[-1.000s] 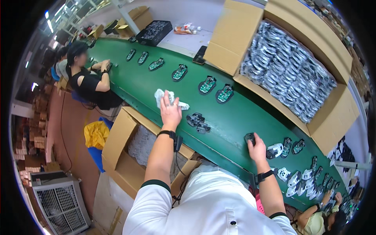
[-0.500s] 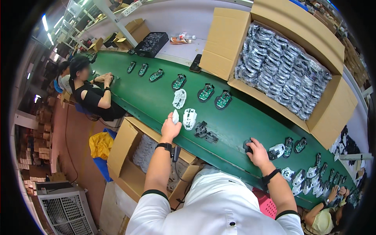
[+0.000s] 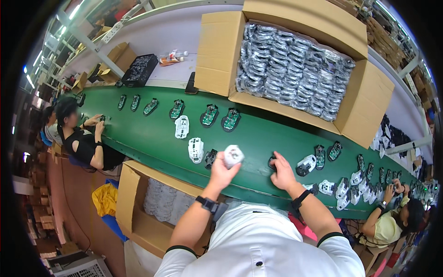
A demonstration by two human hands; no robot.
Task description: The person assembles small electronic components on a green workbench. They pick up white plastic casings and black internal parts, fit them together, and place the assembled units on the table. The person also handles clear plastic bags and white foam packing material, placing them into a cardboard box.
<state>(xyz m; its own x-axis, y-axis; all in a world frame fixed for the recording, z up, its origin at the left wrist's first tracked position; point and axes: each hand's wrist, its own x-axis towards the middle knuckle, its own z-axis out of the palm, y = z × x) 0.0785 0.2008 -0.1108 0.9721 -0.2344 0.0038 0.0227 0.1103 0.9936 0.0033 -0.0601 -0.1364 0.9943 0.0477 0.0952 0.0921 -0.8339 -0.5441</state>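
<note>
My left hand (image 3: 223, 175) is closed around a white plastic mouse shell (image 3: 234, 156), held up above the green belt. Beside that hand, partly hidden by it, lie black plastic parts (image 3: 210, 158). My right hand (image 3: 283, 173) has its fingers curled on a small dark part (image 3: 271, 161) at the belt; the fingers cover much of it. Two other white mouse shells lie to the left, one nearer (image 3: 195, 150) and one farther (image 3: 182, 127). Right of my right hand sits a white-and-black mouse shell (image 3: 306, 165).
Along the green belt (image 3: 157, 131) are mouse bases with green circuit boards (image 3: 209, 116). A large carton (image 3: 220, 53) of wrapped parts stands behind it. Below left, an open carton (image 3: 128, 196) holds wrapped pieces. Co-workers sit at left (image 3: 78, 145) and right (image 3: 387, 226).
My left hand has moved right and lifted the white shell, coming closer to my right hand. My right hand stays at the dark part. The whole view has shifted.
</note>
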